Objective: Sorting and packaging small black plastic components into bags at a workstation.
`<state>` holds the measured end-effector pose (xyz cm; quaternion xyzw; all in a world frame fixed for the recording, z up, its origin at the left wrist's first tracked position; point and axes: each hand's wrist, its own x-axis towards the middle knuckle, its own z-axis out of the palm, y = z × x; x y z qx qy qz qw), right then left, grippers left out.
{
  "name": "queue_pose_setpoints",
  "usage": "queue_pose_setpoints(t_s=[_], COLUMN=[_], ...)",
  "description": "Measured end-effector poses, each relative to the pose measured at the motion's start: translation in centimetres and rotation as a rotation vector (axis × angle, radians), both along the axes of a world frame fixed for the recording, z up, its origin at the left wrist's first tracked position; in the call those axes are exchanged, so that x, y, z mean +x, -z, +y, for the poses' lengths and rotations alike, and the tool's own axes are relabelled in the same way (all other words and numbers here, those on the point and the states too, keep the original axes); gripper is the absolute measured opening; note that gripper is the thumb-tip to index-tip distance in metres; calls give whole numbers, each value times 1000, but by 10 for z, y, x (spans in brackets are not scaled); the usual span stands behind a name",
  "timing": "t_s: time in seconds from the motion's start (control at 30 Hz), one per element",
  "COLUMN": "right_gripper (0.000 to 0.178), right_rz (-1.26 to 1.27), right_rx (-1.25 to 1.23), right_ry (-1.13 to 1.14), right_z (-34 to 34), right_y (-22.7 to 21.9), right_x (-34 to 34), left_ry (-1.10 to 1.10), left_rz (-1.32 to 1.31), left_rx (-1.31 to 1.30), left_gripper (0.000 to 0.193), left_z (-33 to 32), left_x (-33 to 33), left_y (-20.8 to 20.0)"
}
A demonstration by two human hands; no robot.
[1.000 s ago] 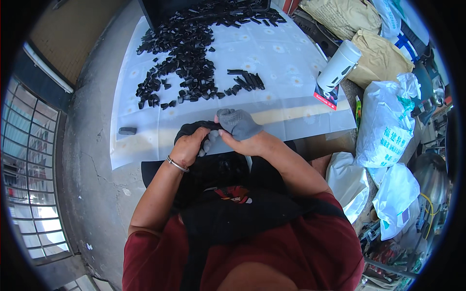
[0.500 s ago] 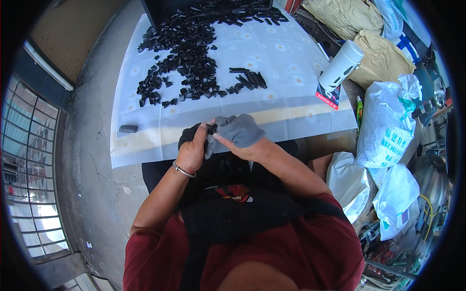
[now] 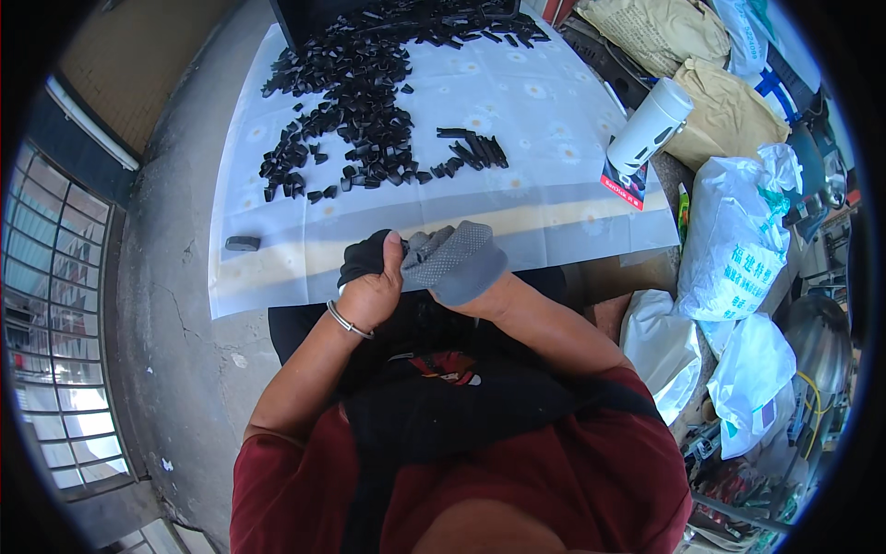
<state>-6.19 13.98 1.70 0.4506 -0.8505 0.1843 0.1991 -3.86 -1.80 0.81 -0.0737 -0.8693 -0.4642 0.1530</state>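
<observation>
My left hand [image 3: 371,294], with a silver bracelet on the wrist, is closed at the table's near edge with its thumb upright. Black fabric [image 3: 363,256] covers its curled fingers. Against it presses my right hand [image 3: 480,294], wrapped over the fingers by a grey dotted glove [image 3: 454,260], its thumb turned out of sight. The hands meet at the left thumb tip, where something dark shows; what they grip there is hidden. Beyond them a heap of small black curved pieces [image 3: 374,138] spreads over the white flowered tablecloth [image 3: 544,120].
Several black strips [image 3: 480,150] lie right of the heap. A single dark block [image 3: 243,244] rests at the left edge. The white bottle [image 3: 651,125] stands on a red-and-black card [image 3: 622,187]. A black bin [image 3: 288,26] is at the back; sacks [image 3: 734,245] crowd the right.
My right hand has rolled over, hiding its bare thumb and showing more of the glove's dotted side and cuff. My left thumb has shifted slightly right. The dark piece between the hands is now mostly covered.
</observation>
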Motion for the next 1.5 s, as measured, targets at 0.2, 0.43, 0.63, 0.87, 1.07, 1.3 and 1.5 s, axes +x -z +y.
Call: queue_pose_setpoints(t_s=[0.2,0.43,0.63,0.87,1.07,1.3,1.5], right_gripper=[20,27,15,19,24,20,20], right_rz=[-114,9,-23,122,0,111,98], right_rx=[-8,-86,-64,-95,-82,-86,-89], right_ry=[3,-59,8,-2,55,63,31], right_z=[-8,-2,-4,-4,-8,-5,-11], right_y=[8,7,-1,14,25,30,5], right_x=[5,5,15,20,21,16,20], left_ry=[18,32,86,159,147,412,241], left_rz=[15,-447,-430,-613,-788,-854,-806], left_rx=[-62,325,256,1058,1226,1388,1377], left_gripper=[33,41,43,32,36,37,35], left_z=[-8,-12,-18,-10,-11,-16,2], left_x=[6,5,11,22,22,18,23], left_y=[1,-6,-5,-2,1,0,6])
